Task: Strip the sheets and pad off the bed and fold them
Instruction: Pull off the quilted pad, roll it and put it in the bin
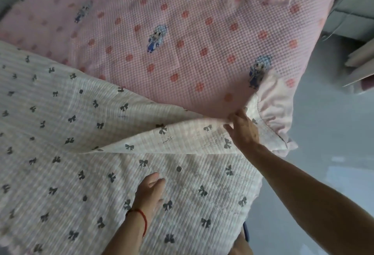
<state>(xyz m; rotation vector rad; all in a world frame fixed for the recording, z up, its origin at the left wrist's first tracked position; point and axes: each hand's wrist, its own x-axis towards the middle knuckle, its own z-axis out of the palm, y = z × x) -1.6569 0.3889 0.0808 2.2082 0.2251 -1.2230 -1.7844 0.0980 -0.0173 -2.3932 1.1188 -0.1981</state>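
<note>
Bedding on a bed, seen from above, being handled by two bare hands.

A cream quilted pad [85, 133] printed with dark bows is spread over the near part of a pink checked sheet [182, 38]. Its raised far edge is pinched by the curled fingers of the right hand [243, 130]. The left hand [150, 191], fingers relaxed and straight, is laid flat on the pad nearer the viewer.

Cream sheet [85, 133] (grey bows), pink checked pad [182, 38], red flowers
</note>
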